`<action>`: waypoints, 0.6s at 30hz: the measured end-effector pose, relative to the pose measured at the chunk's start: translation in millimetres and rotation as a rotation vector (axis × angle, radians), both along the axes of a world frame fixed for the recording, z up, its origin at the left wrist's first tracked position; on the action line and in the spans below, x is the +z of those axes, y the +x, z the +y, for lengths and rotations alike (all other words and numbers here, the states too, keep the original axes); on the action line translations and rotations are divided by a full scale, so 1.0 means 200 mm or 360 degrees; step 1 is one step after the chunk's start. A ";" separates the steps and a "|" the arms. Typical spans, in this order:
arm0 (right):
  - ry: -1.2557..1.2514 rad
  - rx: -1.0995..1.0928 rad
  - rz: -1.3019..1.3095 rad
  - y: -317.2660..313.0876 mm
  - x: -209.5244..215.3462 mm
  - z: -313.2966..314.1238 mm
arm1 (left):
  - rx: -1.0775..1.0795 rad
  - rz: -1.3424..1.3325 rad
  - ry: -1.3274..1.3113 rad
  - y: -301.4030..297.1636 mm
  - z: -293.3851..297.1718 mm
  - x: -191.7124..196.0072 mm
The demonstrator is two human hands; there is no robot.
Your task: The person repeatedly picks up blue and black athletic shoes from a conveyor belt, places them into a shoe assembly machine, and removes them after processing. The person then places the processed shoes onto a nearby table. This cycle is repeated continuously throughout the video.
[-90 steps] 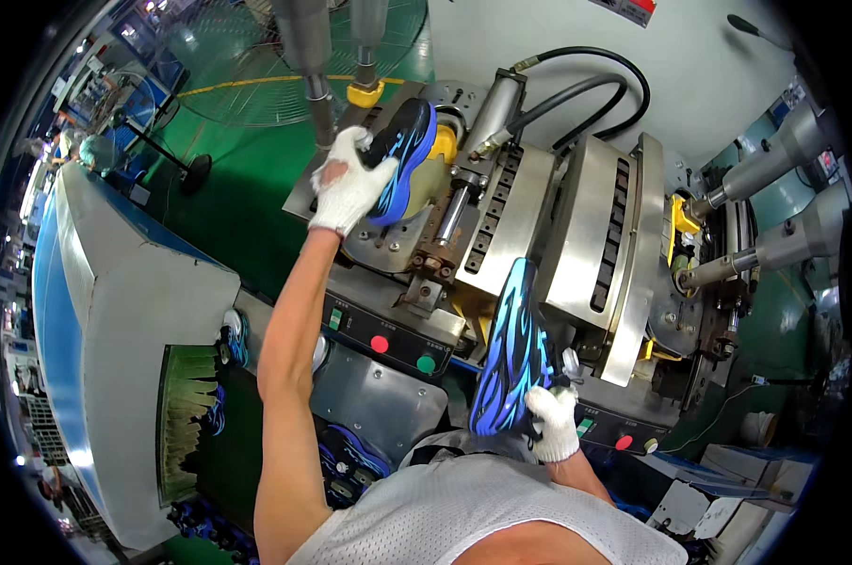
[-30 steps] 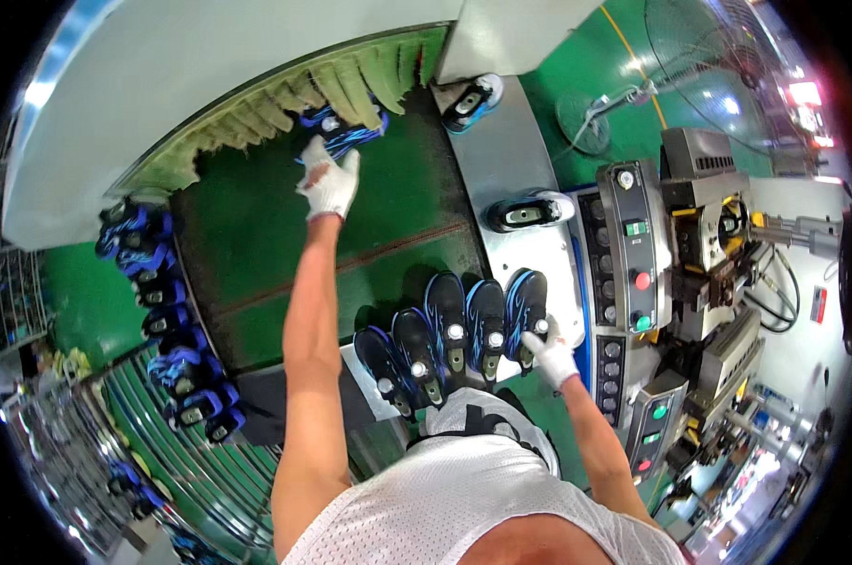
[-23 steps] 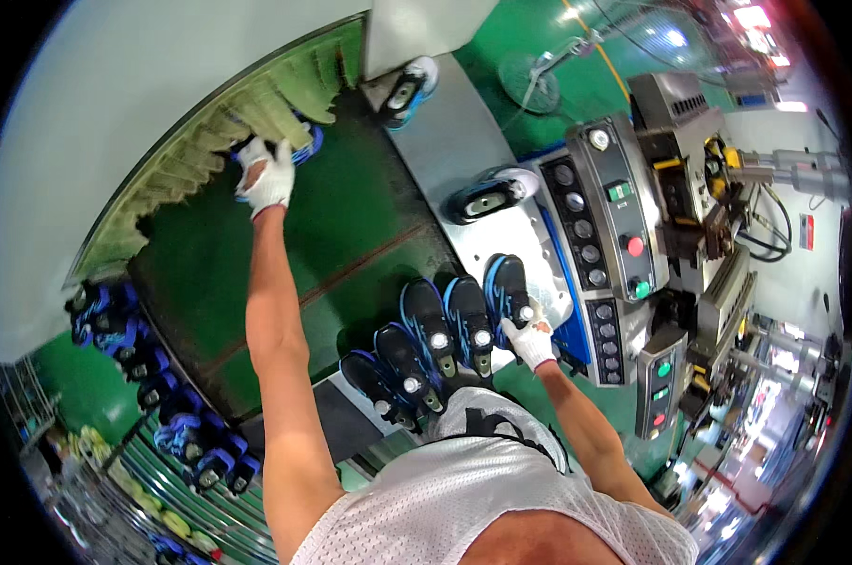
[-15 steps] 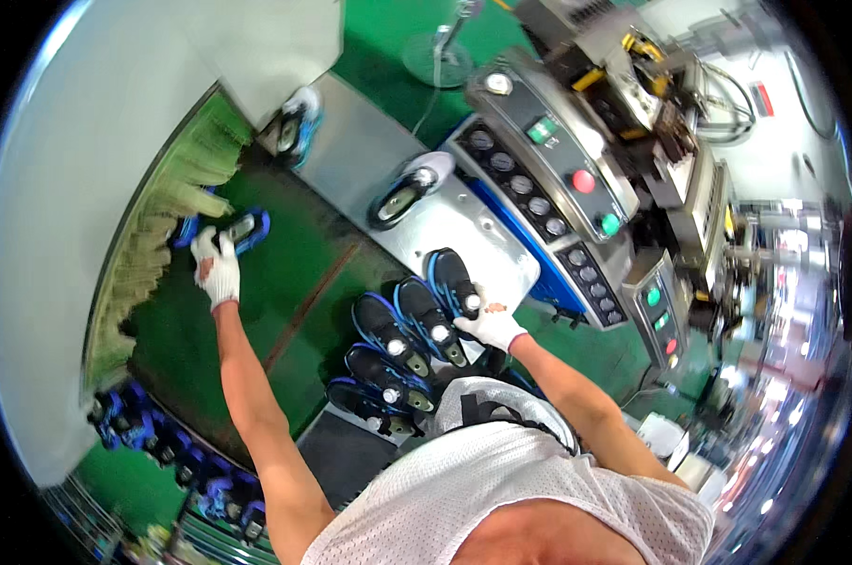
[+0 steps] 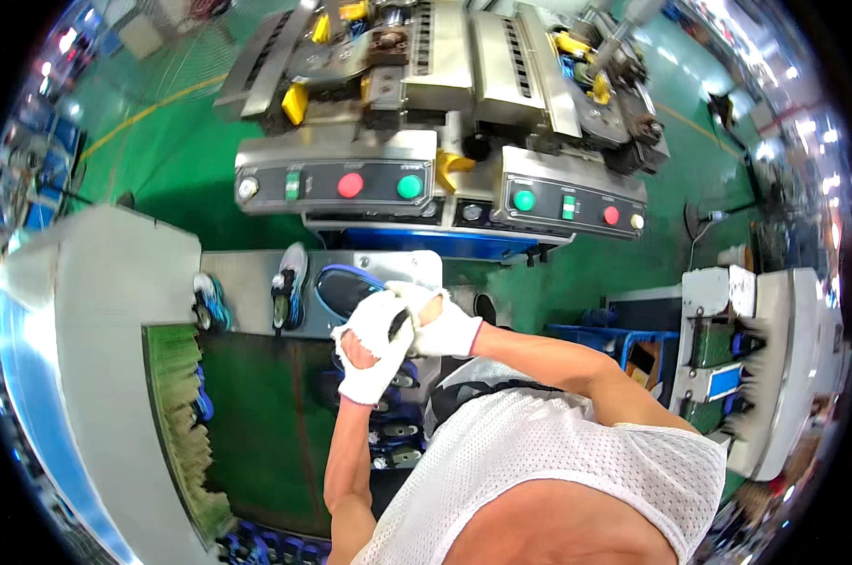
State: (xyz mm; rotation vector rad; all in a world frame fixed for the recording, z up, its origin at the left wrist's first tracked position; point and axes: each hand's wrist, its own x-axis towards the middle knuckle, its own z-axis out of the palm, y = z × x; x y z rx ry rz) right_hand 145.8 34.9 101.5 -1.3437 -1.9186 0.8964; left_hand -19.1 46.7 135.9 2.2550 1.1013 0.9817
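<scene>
Both my hands, in worn white gloves with holes, are together around the heel end of a dark shoe (image 5: 346, 287) with a blue-edged sole. Its toe points left, over the metal shelf (image 5: 341, 325). My left hand (image 5: 374, 344) has its fingers curled at the shoe's heel. Pressed close beside it, my right hand (image 5: 442, 322) is closed on the same end; the gloves hide that part of the shoe. Below my hands, more dark shoes (image 5: 397, 433) lie in a row, partly covered by my left arm.
Two light-toed shoes stand on the shelf: one grey and blue (image 5: 291, 282), one at the far left (image 5: 211, 301). A green belt (image 5: 256, 424) runs beneath a bristle curtain (image 5: 186, 424), with a blue shoe (image 5: 202, 394) beside it. Ahead stands a machine with button panels (image 5: 336, 179).
My view has turned toward the machine. My left hand has left the shoe by the bristle curtain and joined my right hand, and both now hold a shoe raised over the shelf.
</scene>
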 end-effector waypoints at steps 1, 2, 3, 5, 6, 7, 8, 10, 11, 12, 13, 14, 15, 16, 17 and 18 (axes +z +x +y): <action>0.0031 -0.0080 0.0099 0.11 0.05 -0.01 | -0.0075 -0.0018 0.0024 0.10 0.04 0.03; -0.0196 -0.0066 0.0083 0.23 0.04 -0.01 | -0.0257 -0.0030 0.0077 0.20 0.09 0.11; -0.0107 -0.0294 0.0119 0.35 -0.05 -0.02 | -0.0365 -0.0043 0.0040 0.34 0.13 0.16; -0.0349 -0.0494 0.0422 0.56 0.18 -0.02 | -0.0425 -0.0036 0.0096 0.55 0.21 0.24; -0.0445 -0.0552 0.0788 0.68 0.13 -0.02 | -0.0477 -0.0064 0.0180 0.67 0.23 0.35; -0.0597 -0.0493 0.0959 0.79 0.13 -0.05 | -0.0486 -0.0148 0.0171 0.76 0.25 0.38; -0.0814 -0.0645 0.0752 0.91 0.16 -0.10 | -0.0452 -0.0150 0.0278 0.82 0.28 0.41; -0.1044 -0.0750 0.0836 1.10 0.53 -0.19 | -0.0383 -0.0379 0.0266 0.97 0.32 0.46; -0.0741 -0.0976 0.1032 1.15 0.25 -0.24 | -0.0286 -0.0382 0.0159 1.03 0.33 0.43; -0.0727 -0.0956 0.1268 1.22 0.26 -0.27 | -0.0231 -0.0401 0.0086 1.10 0.35 0.42; -0.0807 -0.0961 0.1470 1.28 0.34 -0.29 | -0.0159 -0.0421 0.0012 1.16 0.36 0.40; -0.0886 -0.0975 0.1671 1.34 0.42 -0.30 | -0.0149 -0.0544 -0.0302 1.22 0.39 0.35; -0.0702 -0.1061 0.1826 1.40 0.39 -0.31 | -0.0197 -0.0462 -0.0207 1.34 0.42 0.40; -0.0700 -0.1115 0.1891 1.46 0.45 -0.32 | -0.0226 -0.0511 -0.0261 1.43 0.46 0.37; -0.0697 -0.1171 0.1955 1.51 0.51 -0.34 | -0.0256 -0.0559 -0.0315 1.51 0.50 0.32; -0.0686 -0.1225 0.1952 1.57 0.51 -0.36 | -0.0256 -0.0473 -0.0336 1.59 0.55 0.31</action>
